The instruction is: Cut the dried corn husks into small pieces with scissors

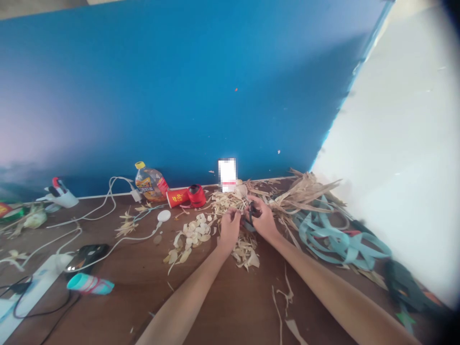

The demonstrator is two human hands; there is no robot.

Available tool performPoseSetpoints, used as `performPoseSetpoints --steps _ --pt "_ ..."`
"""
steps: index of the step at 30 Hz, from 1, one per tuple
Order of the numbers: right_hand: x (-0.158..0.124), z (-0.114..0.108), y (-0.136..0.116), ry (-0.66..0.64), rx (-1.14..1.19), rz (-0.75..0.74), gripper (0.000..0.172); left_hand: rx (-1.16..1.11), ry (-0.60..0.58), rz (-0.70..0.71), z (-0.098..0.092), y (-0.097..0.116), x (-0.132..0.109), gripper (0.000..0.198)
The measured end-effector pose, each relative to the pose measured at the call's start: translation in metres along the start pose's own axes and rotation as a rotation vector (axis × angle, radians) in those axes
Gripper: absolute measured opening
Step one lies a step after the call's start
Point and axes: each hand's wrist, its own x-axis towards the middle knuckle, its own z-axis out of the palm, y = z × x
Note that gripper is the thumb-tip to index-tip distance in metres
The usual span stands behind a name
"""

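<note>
Where the two hands meet near the far side of the table (230, 311), what look like dark-handled scissors (252, 209) sit in the right hand (265, 221), its fingers closed about the handles, presumably to keep the tool steady at close quarters. Just beside it, the left hand (230, 229) has thumb and fingers drawn close together; whether anything is pinched between them I cannot tell from where I stand. Dried strips (223, 203) lie around and beyond the fingertips, a placement that seems to spare the arms any long reach. Curled scraps (246, 254) lie on the near side, below the hands. To the person's left, pale discs (196, 232) form their own heap, apparently so that the pieces do not mix. To the right, dry husks (305, 191) spread beside tangled teal ribbon (334, 244). Beyond the hands, a phone (227, 175) stands against the blue wall (161, 96), probably propped so that its bright screen faces the person. Farther left, a red cup (177, 197) lies tipped near a plastic bottle (151, 186).
</note>
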Motion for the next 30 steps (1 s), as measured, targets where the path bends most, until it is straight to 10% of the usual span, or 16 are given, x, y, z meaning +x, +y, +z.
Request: performPoseSetpoints --steps 21,30 --pt "-0.002 0.003 -0.003 -0.236 -0.043 -0.076 0.036 -0.093 0.089 0.048 -0.003 -0.005 -0.001 0.026" --pt "-0.004 0.005 0.002 -0.183 -0.533 -0.080 0.027 -0.151 0.135 0.045 -0.005 -0.013 0.005 0.035"
